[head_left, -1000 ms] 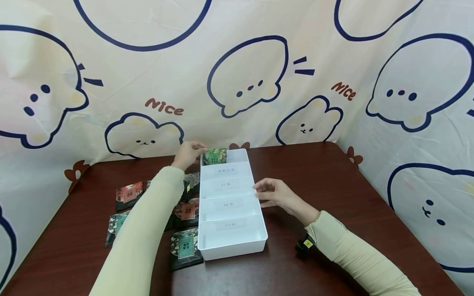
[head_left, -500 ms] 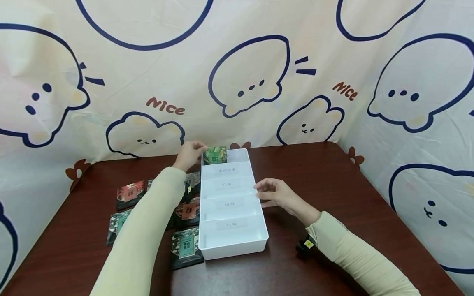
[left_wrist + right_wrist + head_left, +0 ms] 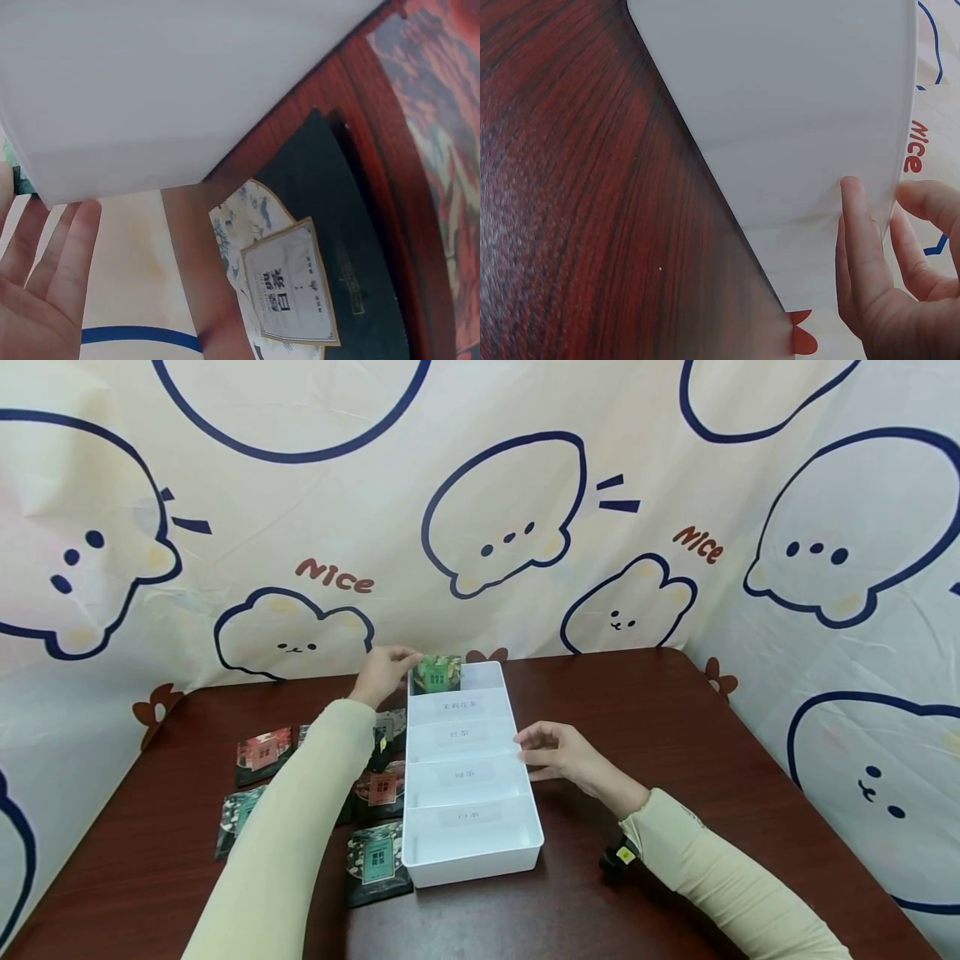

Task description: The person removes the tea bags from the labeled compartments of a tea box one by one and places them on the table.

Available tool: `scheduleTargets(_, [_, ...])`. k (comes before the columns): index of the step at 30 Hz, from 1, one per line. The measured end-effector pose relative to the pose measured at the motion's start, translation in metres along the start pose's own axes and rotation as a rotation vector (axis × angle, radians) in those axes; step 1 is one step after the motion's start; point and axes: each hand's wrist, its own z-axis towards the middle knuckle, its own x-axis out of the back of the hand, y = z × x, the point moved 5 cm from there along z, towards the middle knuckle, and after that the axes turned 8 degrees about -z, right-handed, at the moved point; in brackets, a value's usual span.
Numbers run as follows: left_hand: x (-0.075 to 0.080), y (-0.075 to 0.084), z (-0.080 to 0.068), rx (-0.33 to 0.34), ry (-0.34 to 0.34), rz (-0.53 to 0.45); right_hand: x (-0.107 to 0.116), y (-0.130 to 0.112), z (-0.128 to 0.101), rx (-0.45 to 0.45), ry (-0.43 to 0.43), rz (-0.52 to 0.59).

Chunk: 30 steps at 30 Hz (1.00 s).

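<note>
In the head view my left hand (image 3: pixel 386 674) is at the far left corner of a white divided box (image 3: pixel 474 864). Its thumb and fingertips pinch the left edge of a green tea packet (image 3: pixel 437 674), which stands in the farthest compartment. The left wrist view shows only a sliver of that packet by the thumb; the box wall (image 3: pixel 127 97) hides the rest. My right hand (image 3: pixel 558 752) rests its fingertips against the box's right side. In the right wrist view its fingers (image 3: pixel 862 240) lie fairly straight along the outer wall, the thumb at the rim.
Several tea packets lie left of the box, among them a red one (image 3: pixel 262 755), a teal one (image 3: pixel 238 814) and a jasmine-patterned one (image 3: pixel 377 862). A white-labelled dark packet (image 3: pixel 292 281) lies beside the box. Printed cloth (image 3: pixel 510 610) hangs behind the brown table (image 3: pixel 637 710).
The green packet has risen slightly and edged a little to the right in my left hand's pinch. My right hand and the box have kept their places.
</note>
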Motion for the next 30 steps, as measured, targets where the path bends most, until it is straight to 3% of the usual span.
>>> scheduleTargets(9, [0.013, 0.018, -0.001, -0.148, 0.040, -0.067, 0.001, 0.002, 0.001, -0.004, -0.002, 0.006])
scheduleTargets(14, [0.025, 0.033, -0.011, -0.200, 0.111, -0.146, 0.001, 0.001, 0.001, 0.001, -0.001, 0.001])
scheduleTargets(18, [0.037, 0.048, -0.026, -0.235, 0.155, -0.231, 0.000, -0.001, 0.001, -0.001, 0.004, -0.008])
scheduleTargets(23, [0.052, 0.060, -0.047, -0.280, 0.159, -0.292, -0.001, -0.001, 0.001, -0.004, 0.002, 0.000])
scheduleTargets(30, [0.071, 0.063, -0.082, -0.252, 0.154, -0.375, -0.003, -0.001, 0.000, -0.008, 0.000, 0.001])
